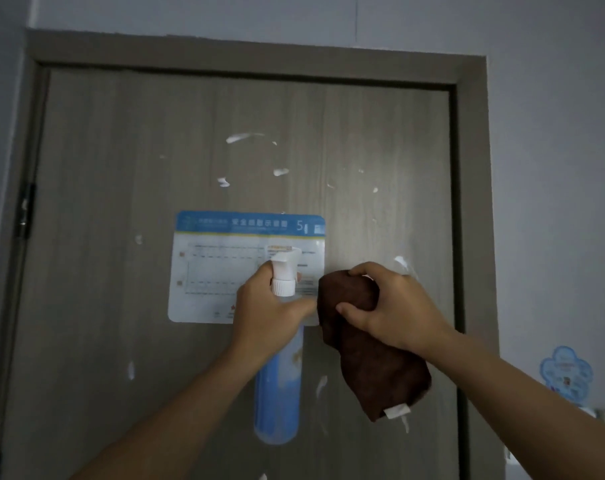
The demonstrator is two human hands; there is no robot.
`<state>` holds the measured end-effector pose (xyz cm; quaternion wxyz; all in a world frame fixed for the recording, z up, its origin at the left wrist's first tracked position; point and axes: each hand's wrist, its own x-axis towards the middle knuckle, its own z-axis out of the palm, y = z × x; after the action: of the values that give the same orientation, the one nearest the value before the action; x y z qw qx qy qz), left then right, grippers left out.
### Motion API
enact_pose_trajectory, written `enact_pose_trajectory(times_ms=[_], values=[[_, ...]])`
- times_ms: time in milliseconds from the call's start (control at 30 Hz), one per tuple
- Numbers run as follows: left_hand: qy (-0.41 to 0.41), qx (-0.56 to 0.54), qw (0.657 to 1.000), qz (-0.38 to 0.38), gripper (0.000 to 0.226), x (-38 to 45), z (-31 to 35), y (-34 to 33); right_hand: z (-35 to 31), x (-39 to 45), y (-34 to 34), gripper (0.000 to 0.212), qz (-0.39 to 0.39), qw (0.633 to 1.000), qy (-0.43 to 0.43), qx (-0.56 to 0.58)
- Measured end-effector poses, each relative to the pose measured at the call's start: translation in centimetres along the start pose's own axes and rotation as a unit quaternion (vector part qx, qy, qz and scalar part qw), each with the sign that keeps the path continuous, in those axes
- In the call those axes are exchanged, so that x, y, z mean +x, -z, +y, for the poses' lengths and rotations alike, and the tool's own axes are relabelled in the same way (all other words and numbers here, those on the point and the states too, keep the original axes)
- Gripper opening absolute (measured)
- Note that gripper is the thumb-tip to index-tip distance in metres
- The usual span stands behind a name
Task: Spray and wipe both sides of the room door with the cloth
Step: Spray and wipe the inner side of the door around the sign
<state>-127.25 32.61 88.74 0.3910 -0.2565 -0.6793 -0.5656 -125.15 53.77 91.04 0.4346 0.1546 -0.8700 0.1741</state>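
A grey-brown wood-grain door (pixel 121 150) fills the view, shut in its frame and flecked with white foam blobs (pixel 242 137). My left hand (pixel 266 306) grips the neck of a blue spray bottle (pixel 278 386) with a white trigger head (pixel 285 268) pointing at the door. Just to its right, my right hand (pixel 391 306) holds a bunched dark brown cloth (pixel 373 368) that hangs down, a white tag at its lower corner. Both hands are raised in front of the door at mid height.
A blue-and-white notice sheet (pixel 211 265) is stuck on the door behind the bottle. A black hinge (pixel 25 211) sits on the left frame. A blue flower-shaped sticker (pixel 566 374) and a wall plate are on the pale wall at the right.
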Motion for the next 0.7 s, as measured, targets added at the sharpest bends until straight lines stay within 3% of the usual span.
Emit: enact_pose_trajectory(times_ms=[233, 333, 700], values=[[-0.03, 0.042, 0.998, 0.036, 0.037, 3.8, 1.4, 3.6, -1.5, 4.8, -1.2, 0.058, 0.018, 0.998, 0.063, 0.022], [-0.039, 0.06, 0.995, 0.075, 0.049, 5.4, 2.1, 5.6, -2.5, 6.8, -1.5, 0.059, 0.031, 0.995, 0.092, 0.031], [-0.041, 0.128, 0.979, 0.151, 0.04, 10.2, 2.7, 14.5, -7.3, 12.2, -2.6, 0.076, 0.037, 0.987, 0.155, 0.03]])
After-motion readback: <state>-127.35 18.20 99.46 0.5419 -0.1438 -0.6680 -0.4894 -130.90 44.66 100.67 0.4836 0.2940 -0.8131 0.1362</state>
